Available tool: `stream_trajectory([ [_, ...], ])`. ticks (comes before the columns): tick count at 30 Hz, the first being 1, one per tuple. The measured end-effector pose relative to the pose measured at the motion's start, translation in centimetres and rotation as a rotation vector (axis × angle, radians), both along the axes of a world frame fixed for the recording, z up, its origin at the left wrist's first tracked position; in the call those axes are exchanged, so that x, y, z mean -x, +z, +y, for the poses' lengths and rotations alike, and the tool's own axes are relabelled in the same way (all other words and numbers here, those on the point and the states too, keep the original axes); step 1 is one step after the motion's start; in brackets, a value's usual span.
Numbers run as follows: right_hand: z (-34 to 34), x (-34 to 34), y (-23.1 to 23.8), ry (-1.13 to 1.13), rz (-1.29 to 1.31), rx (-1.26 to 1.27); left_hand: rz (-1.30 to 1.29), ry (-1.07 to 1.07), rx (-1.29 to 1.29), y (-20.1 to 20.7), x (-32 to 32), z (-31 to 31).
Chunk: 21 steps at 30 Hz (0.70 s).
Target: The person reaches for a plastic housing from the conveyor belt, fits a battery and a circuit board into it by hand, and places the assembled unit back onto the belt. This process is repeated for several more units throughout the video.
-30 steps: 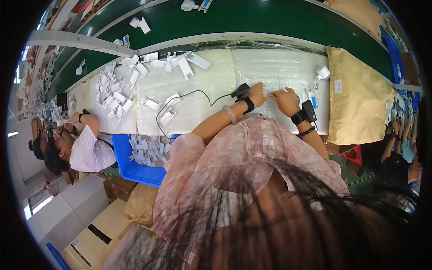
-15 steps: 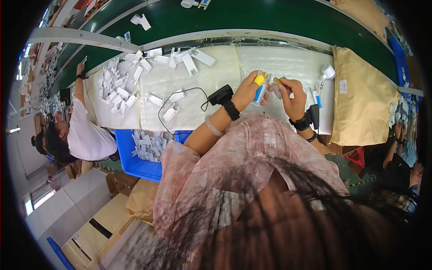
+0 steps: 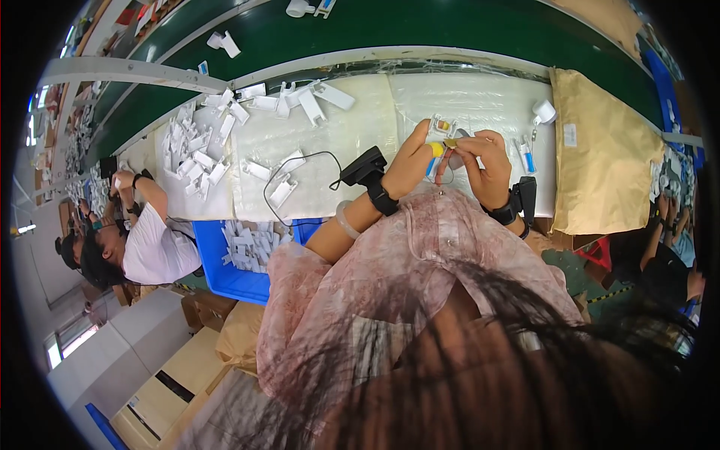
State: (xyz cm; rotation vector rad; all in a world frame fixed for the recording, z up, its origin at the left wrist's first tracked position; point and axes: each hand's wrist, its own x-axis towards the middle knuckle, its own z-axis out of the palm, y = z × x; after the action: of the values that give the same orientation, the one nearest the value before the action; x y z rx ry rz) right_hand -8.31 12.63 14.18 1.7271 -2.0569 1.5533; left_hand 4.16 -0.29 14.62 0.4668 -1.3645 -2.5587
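Over the padded table, my left hand (image 3: pixel 409 166) is closed on a small white plastic housing (image 3: pixel 444 126) with a blue part inside it, mostly hidden by the fingers. A yellow cover (image 3: pixel 436 150) shows at the left thumb. Close beside it, my right hand (image 3: pixel 489 169) pinches a small brass-coloured flat piece (image 3: pixel 450 142) against the housing. Thin wires run near the fingertips. A similar white housing with a blue part (image 3: pixel 526 157) lies to the right, below a white round-headed piece (image 3: pixel 544 112) on a short chain.
White plastic parts (image 3: pixel 191 146) are heaped at the left, with more in a blue bin (image 3: pixel 238 281). A brown paper sheet (image 3: pixel 600 165) covers the right side. Beyond runs a green conveyor belt (image 3: pixel 420 30). A black cable (image 3: pixel 266 184) loops near my left arm; a co-worker (image 3: pixel 157 240) sits left.
My right hand has shifted slightly left, nearer the housing, bringing the brass-coloured piece over it. The co-worker at left has drawn an arm back from the belt.
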Motion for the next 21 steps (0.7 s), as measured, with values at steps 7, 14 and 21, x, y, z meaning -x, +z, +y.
stream_trajectory([
  [7, 0.12, -0.33, 0.44, -0.029, 0.015, 0.018, 0.006, -0.008, 0.138, 0.03, -0.29, 0.47],
  [14, 0.09, -0.35, 0.49, -0.043, 0.023, 0.048, -0.015, -0.022, 0.266, 0.5, -0.28, 0.57],
  [21, 0.12, -0.26, 0.43, -0.051, 0.024, 0.059, -0.046, -0.036, 0.353, 0.26, -0.24, 0.54],
])
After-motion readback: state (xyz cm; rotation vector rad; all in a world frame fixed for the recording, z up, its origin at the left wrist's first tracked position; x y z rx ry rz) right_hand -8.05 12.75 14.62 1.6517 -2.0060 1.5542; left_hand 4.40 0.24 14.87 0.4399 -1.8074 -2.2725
